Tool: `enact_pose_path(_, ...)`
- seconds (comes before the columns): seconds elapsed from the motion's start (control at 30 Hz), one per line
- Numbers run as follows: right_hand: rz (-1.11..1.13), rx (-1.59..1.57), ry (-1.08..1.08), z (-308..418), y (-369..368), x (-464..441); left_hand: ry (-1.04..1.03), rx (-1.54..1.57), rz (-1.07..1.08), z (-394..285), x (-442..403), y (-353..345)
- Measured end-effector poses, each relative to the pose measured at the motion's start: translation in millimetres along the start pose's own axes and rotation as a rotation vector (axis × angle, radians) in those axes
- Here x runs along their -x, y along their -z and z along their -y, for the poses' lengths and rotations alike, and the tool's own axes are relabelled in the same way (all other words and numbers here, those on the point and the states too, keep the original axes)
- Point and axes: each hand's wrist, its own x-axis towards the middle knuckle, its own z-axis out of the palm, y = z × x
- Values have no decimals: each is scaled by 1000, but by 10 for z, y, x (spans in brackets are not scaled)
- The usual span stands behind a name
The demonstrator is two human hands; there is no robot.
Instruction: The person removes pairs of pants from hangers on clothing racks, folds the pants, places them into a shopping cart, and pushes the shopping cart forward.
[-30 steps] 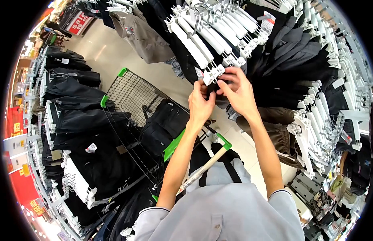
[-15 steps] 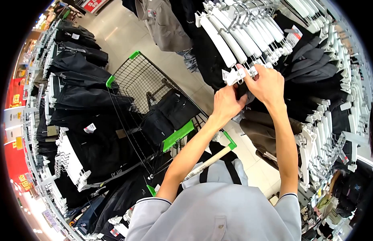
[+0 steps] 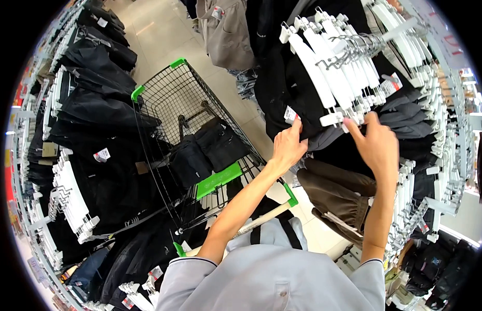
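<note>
My left hand (image 3: 289, 147) is at the edge of the black trousers (image 3: 282, 85) on the rack, its forefinger stretched up to the lower edge of a white price tag (image 3: 291, 114). The thumb stands apart from the forefinger; the other fingers are partly hidden. My right hand (image 3: 380, 147), slightly blurred, has its thumb and forefinger apart beside the clips of the white hangers (image 3: 331, 120). I see nothing held in it. Dark grey garments (image 3: 329, 139) hang between and behind my hands.
A black wire shopping cart (image 3: 163, 103) with green corners stands at my front left, dark folded clothes (image 3: 210, 153) inside. Racks of dark trousers (image 3: 103, 109) line the left. Brown trousers (image 3: 329, 192) hang below my right hand. Tiled floor (image 3: 158, 31) runs ahead.
My hands have drawn apart and come off the hanger clip they were both holding. The left is lower at the tag; the right has shifted right and down. The view has shifted slightly.
</note>
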Motion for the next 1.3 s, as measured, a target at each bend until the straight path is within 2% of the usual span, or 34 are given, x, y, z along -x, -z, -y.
enact_pose_path(0.1, -144, -251, 58, 247, 563, -320, -22, -13, 26, 174, 15, -32)
enact_pose_path(0.13, -205, -281, 155, 427, 661, -506, -17, -5, 20, 197, 33, -52)
enact_pose_path(0.17, -346, -432, 368, 563, 581, -777, -27, -4, 6, 210, 54, -74)
enact_pose_path(0.23, -239, -338, 529, 778, 302, -1409, -37, 3, -10, 243, 92, -131)
enact_pose_path(0.3, 122, -469, 658, 985, -53, -1950, -65, 50, -27, 290, 137, -140)
enact_pose_path(0.33, 467, -570, 419, 1160, -180, -2097, -59, 53, -38, 278, 158, -109)
enact_pose_path(0.37, 475, -192, 458, 1335, -143, -2107, -47, 66, -33, 250, 184, -72)
enact_pose_path(0.4, 184, 38, 566, 1299, -542, -2124, -31, 80, -29, 221, 217, -30)
enact_pose_path(0.47, 291, 172, 517, 1394, -760, -2082, 8, 80, -29, 201, 247, 33)
enact_pose_path(0.53, 232, 172, 479, 1400, -921, -1948, 87, 47, 28, 218, 259, 49)
enact_pose_path(0.6, 255, 143, 437, 1394, -1017, -1813, 97, 56, -7, 238, 301, 74)
enact_pose_path(0.67, -61, 142, 393, 1326, -1139, -1728, 109, 67, -19, 239, 310, 117)
enact_pose_path(0.8, -55, 238, 372, 1412, -1041, -1766, 89, 79, -90, 292, 320, 92)
enact_pose_path(0.87, -229, 280, 492, 1430, -971, -1801, 94, 94, -88, 293, 327, 72)
enact_pose_path(1.2, -340, 371, 450, 1391, -1063, -2286, 115, 126, -70, 263, 346, 62)
enact_pose_path(1.27, -107, 347, 534, 1385, -979, -2391, 121, 139, -54, 267, 335, 63)
enact_pose_path(1.3, -73, 305, 526, 1428, -906, -2405, 123, 153, -72, 253, 337, 74)
